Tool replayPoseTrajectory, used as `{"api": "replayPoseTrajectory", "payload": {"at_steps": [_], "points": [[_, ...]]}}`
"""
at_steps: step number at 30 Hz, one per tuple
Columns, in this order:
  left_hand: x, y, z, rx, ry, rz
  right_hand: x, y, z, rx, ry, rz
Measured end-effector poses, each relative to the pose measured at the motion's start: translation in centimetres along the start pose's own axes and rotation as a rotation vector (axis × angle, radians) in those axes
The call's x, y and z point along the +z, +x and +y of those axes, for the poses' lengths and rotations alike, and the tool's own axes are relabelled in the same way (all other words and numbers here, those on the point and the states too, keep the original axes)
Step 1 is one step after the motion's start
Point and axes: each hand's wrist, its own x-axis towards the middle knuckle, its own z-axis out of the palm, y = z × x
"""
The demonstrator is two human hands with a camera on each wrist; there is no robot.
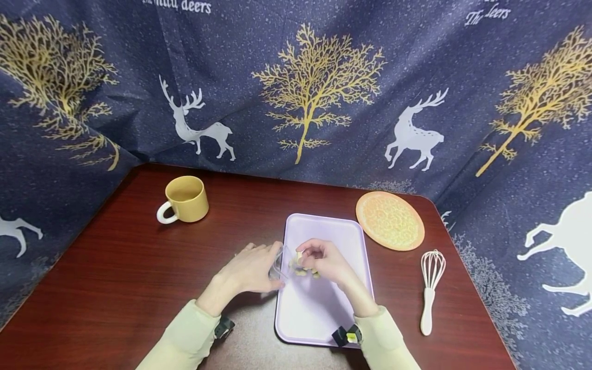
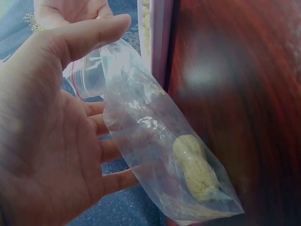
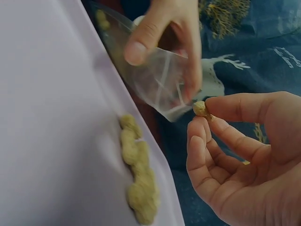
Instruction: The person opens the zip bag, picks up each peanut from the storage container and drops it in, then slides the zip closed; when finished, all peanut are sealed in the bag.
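My left hand holds a clear zip-lock bag between thumb and fingers, at the left edge of a pale purple tray. One peanut lies at the bottom of the bag in the left wrist view. Above the tray, my right hand pinches another peanut between thumb and fingertips, near the bag's mouth and apart from it. Several more peanuts sit on the tray beneath the right hand, bunched along its left side; the head view partly hides them.
A yellow mug with a white handle stands at the back left of the dark red table. Right of the tray are an orange-rimmed round plate or mat and a white whisk. A deer-patterned cloth hangs behind.
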Motion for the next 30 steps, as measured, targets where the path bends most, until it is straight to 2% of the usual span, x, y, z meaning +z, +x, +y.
{"api": "replayPoseTrajectory", "payload": {"at_steps": [8,16,24,30], "points": [[0.1,0.1,-0.1,0.013,-0.001,0.005,1.5,0.0,-0.1,-0.015,-0.079,0.014],[0.1,0.1,-0.1,0.0,-0.007,-0.004,1.9,-0.6,-2.4,-0.018,-0.127,-0.016],[0.1,0.0,0.0,-0.002,-0.005,-0.002,1.8,0.1,0.3,-0.029,-0.139,0.002],[0.1,0.0,0.0,-0.003,-0.002,-0.004,1.7,0.2,0.7,-0.037,-0.143,-0.006]]}}
